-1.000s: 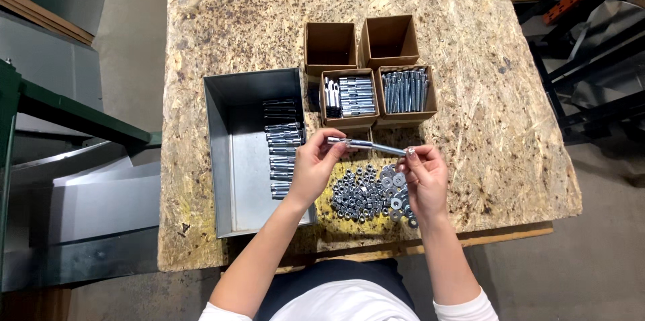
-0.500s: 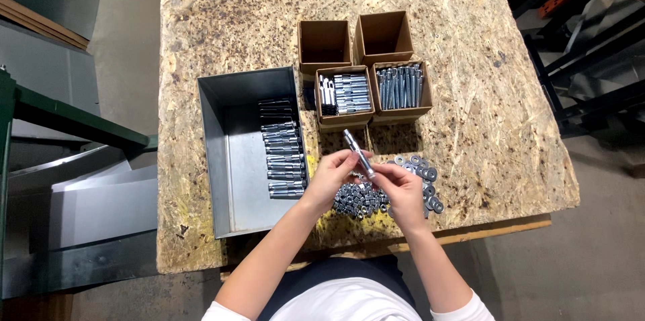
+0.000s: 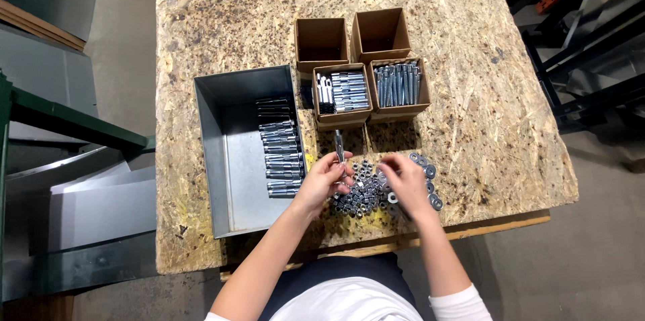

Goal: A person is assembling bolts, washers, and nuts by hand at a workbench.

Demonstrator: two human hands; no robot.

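Observation:
My left hand (image 3: 325, 182) grips a metal bolt (image 3: 339, 145) that points away from me, just above a pile of nuts and washers (image 3: 366, 190) on the chipboard table (image 3: 222, 19). My right hand (image 3: 403, 183) reaches down into that pile with its fingers bent; whether it pinches a nut is hidden. A grey metal bin (image 3: 232, 160) left of my hands holds a row of assembled bolts (image 3: 281, 150) along its right wall.
Behind the pile stand several small cardboard boxes: one with short sleeves (image 3: 346, 91), one with long bolts (image 3: 398, 83), and two empty boxes (image 3: 321, 39) (image 3: 380, 31) further back. A wooden strip runs under the table's near edge. Metal sheets lie on the floor at left.
The bolt went from lying across between both hands to pointing away in my left hand alone. My right hand let go of it and dropped to the pile of nuts.

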